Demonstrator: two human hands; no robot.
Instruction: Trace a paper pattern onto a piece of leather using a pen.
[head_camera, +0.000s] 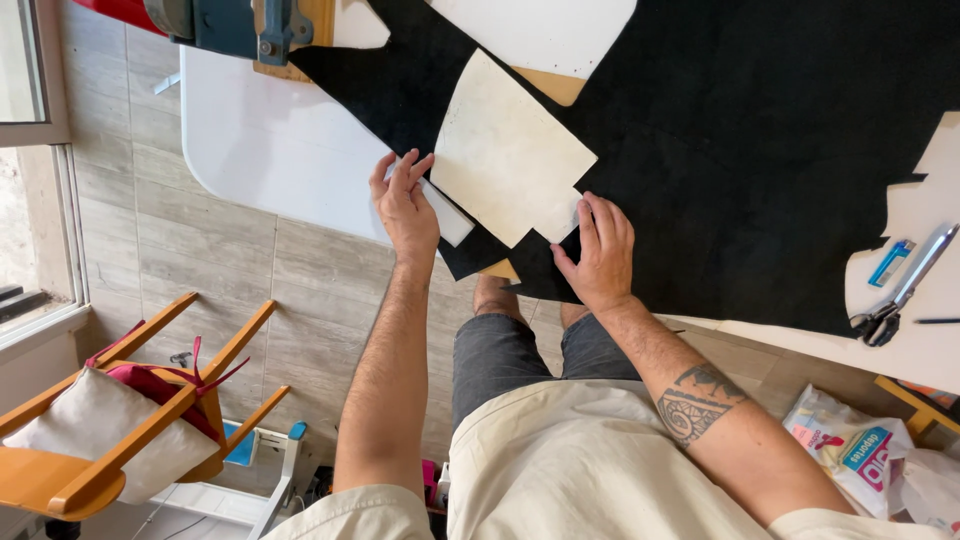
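Note:
A cream, fan-shaped pattern piece (510, 155) lies on a large black sheet of fabric (750, 150) spread over a white table (260, 140). My left hand (405, 205) rests with spread fingers on a narrow white strip (447, 217) at the fabric's edge, just left of the pattern piece. My right hand (600, 250) lies flat on the black fabric, fingertips touching the pattern piece's lower right corner. Neither hand grips anything.
A second white pattern piece (540, 30) lies over a tan one (547, 86) at the top. Scissors (885, 320), a small blue object (890, 262) and a pen (935, 320) lie at right. A wooden chair with cushion (100, 420) stands lower left, a plastic bag (850, 450) lower right.

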